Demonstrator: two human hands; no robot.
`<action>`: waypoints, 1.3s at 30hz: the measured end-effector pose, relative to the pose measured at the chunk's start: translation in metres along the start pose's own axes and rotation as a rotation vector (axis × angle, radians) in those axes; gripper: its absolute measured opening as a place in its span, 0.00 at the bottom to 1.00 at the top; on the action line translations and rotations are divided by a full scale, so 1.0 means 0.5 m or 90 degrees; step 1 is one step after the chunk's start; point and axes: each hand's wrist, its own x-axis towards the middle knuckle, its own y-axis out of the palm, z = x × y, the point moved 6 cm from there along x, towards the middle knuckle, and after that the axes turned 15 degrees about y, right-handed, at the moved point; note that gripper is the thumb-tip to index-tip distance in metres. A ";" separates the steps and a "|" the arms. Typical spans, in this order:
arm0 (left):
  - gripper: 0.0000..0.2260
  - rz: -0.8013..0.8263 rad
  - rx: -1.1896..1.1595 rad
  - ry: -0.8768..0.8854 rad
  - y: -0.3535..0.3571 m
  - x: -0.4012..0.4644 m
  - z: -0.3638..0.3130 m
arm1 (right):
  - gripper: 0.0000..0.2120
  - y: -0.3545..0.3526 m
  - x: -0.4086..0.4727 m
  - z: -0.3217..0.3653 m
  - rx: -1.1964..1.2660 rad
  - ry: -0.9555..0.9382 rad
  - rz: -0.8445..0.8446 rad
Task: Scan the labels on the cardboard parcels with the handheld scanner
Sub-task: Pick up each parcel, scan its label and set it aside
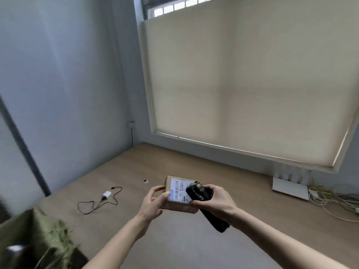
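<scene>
Scanner over the label
Left hand [153,200] grips the parcel [174,205], seemingly light and stiff, by its edge; right hand [215,200] grasps the scanner [196,193] above the label [177,189].

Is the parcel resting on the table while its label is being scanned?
No, the left hand holds the cardboard parcel up above the table while the right hand holds the scanner over its label.

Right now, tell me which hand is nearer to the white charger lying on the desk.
Left. The left hand grips the cardboard parcel on the side facing the white charger, with bare desk between them. The right hand holds the scanner on the parcel's far side.
</scene>
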 end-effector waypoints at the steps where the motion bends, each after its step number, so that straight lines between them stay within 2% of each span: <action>1: 0.20 -0.018 0.008 0.004 -0.056 -0.008 -0.003 | 0.36 0.039 -0.002 0.040 -0.005 -0.016 0.013; 7: 0.22 -0.131 0.024 0.019 -0.414 -0.069 -0.005 | 0.31 0.306 -0.043 0.294 -0.050 -0.110 0.092; 11: 0.15 -0.205 0.047 0.039 -0.651 -0.128 0.000 | 0.26 0.484 -0.095 0.455 -0.058 -0.168 0.110; 17: 0.17 -0.344 0.112 0.057 -0.945 -0.234 0.005 | 0.26 0.727 -0.185 0.636 -0.087 -0.242 0.175; 19: 0.20 -0.370 0.111 0.042 -1.015 -0.266 0.018 | 0.25 0.795 -0.202 0.682 -0.098 -0.265 0.195; 26: 0.20 -0.490 0.111 0.011 -1.223 -0.349 0.085 | 0.25 1.021 -0.220 0.793 -0.140 -0.309 0.278; 34: 0.22 -0.552 0.110 -0.098 -1.424 -0.344 0.227 | 0.29 1.267 -0.163 0.884 -0.177 -0.335 0.347; 39: 0.21 -0.573 0.100 -0.189 -1.491 -0.326 0.345 | 0.28 1.416 -0.098 0.884 -0.215 -0.314 0.367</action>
